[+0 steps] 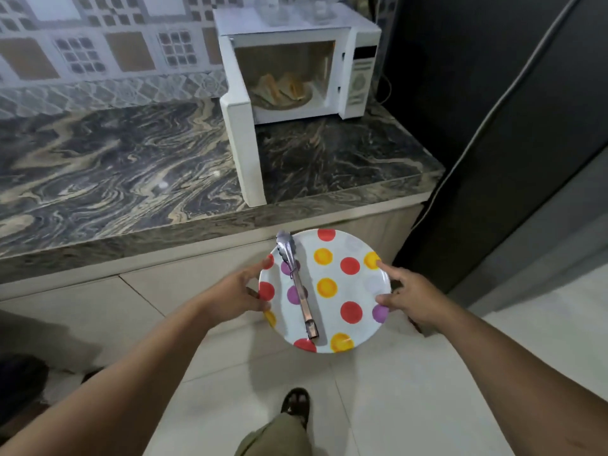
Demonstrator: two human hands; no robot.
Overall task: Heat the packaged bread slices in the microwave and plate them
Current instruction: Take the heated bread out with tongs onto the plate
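- Countertop [131,166]: dark marbled stone with a patterned tile wall behind it; it carries the microwave at its right end.
- Microwave [296,64]: white, with the door [245,153] swung fully open to the left and the control panel on the right.
- Bread slices [283,88]: lying on the glass turntable inside the open microwave cavity, blurred.
- Plate [345,291]: white with red, yellow and purple dots, held level over the tiled floor, in front of the counter edge and below it.
- Left hand [235,296]: grips the plate's left rim, thumb on top, fingers curled under it.
- Right hand [409,297]: holds the plate's right rim, index finger extended along the edge, thumb pressed on the rim.
- Tongs [297,286]: metal, closed, lying lengthwise on the left half of the plate, scalloped tips pointing toward the counter.
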